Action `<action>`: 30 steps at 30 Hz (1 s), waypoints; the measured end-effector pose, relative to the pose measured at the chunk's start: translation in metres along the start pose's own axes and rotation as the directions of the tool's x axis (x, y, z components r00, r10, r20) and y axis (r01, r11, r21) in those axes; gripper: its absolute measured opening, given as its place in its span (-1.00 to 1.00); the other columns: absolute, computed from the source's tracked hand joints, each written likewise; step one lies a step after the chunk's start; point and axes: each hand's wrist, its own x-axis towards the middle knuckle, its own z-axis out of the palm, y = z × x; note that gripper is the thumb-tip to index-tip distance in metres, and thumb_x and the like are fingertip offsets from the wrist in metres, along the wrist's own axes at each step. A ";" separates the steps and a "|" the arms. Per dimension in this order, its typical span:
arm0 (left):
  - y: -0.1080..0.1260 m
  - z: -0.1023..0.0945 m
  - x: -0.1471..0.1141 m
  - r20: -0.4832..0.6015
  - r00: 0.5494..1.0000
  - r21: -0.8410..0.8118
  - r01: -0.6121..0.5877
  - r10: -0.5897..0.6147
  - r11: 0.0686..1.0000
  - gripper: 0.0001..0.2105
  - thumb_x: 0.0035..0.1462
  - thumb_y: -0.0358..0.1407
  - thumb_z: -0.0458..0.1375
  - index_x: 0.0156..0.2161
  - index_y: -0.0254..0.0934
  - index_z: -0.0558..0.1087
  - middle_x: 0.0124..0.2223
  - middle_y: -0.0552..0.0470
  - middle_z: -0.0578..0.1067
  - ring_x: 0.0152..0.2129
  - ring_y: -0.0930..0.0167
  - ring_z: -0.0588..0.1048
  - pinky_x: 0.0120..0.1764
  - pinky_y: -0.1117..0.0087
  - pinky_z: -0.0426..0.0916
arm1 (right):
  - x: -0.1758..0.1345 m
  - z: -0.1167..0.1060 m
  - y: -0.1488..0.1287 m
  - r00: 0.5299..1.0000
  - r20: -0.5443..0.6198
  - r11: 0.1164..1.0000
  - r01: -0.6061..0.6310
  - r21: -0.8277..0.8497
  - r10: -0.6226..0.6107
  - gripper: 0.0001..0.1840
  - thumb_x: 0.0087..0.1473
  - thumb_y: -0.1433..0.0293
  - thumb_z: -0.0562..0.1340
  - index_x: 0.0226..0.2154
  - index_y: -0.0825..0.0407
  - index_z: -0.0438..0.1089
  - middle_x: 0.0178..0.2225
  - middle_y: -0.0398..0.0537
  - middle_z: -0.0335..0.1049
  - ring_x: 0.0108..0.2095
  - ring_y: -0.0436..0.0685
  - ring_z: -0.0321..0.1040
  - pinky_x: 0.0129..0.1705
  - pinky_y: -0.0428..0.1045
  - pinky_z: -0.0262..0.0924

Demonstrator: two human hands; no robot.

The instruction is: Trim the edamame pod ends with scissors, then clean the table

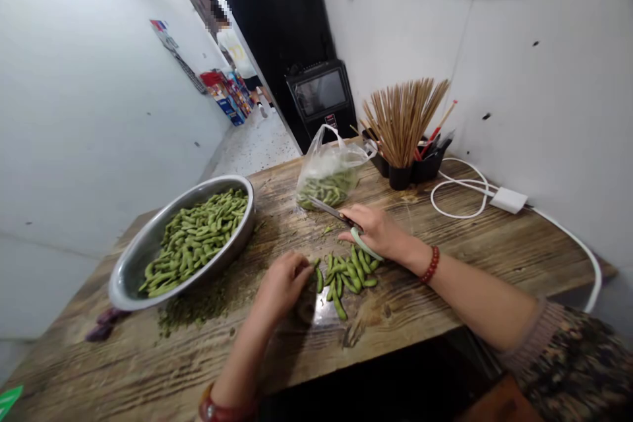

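Note:
My right hand (378, 231) grips a pair of scissors (330, 210) with pale green handles, its blades pointing left and away toward the plastic bag. A small loose pile of green edamame pods (353, 270) lies on the wooden table just below that hand. At the pile's left edge, the curled fingers of my left hand (284, 280) pinch an edamame pod (315, 264), partly hidden by the fingertips. To the left stands a large metal basin (251, 211) holding many pods. Behind the scissors sits a clear plastic bag (329, 175) with more pods inside.
Small green trimmings (198, 310) are scattered beside the basin, near dark purple objects (103, 324). A black holder (399, 177) with wooden skewers (405, 119) stands at the back right, beside a white cable and adapter (508, 200). Through the doorway, a person (237, 53) stands.

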 end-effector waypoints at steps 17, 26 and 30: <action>0.024 -0.008 0.038 -0.029 0.951 -0.956 0.064 -0.308 0.287 -0.76 -0.12 -0.28 0.33 -0.31 -0.36 0.49 -0.41 0.05 0.47 -0.50 0.48 0.44 -0.42 0.48 0.31 | 0.002 0.004 -0.004 0.997 -0.053 0.997 -0.043 0.071 0.047 -0.58 0.06 0.28 0.31 -0.05 0.11 0.34 -0.26 0.04 0.40 -0.27 0.14 0.36 -0.25 -0.01 0.24; 0.017 0.008 0.035 0.025 0.915 -0.999 0.008 -0.403 -0.042 -0.76 -0.21 -0.35 0.41 -0.35 -0.34 0.55 -0.49 0.13 0.43 -0.59 0.60 0.39 -0.51 0.61 0.30 | -0.001 0.006 -0.007 0.999 -0.028 0.992 -0.019 0.125 0.023 -0.53 0.04 0.25 0.32 -0.02 0.11 0.32 -0.26 0.04 0.40 -0.27 0.14 0.35 -0.23 0.01 0.25; 0.023 0.006 0.034 0.070 0.919 -0.993 0.026 -0.389 -0.116 -0.76 -0.22 -0.37 0.41 -0.36 -0.35 0.54 -0.47 0.11 0.46 -0.58 0.60 0.41 -0.49 0.61 0.34 | -0.001 0.004 -0.013 1.000 0.026 0.986 0.007 0.164 -0.011 -0.47 0.03 0.25 0.33 0.03 0.09 0.29 -0.26 0.02 0.37 -0.28 0.12 0.33 -0.24 -0.01 0.25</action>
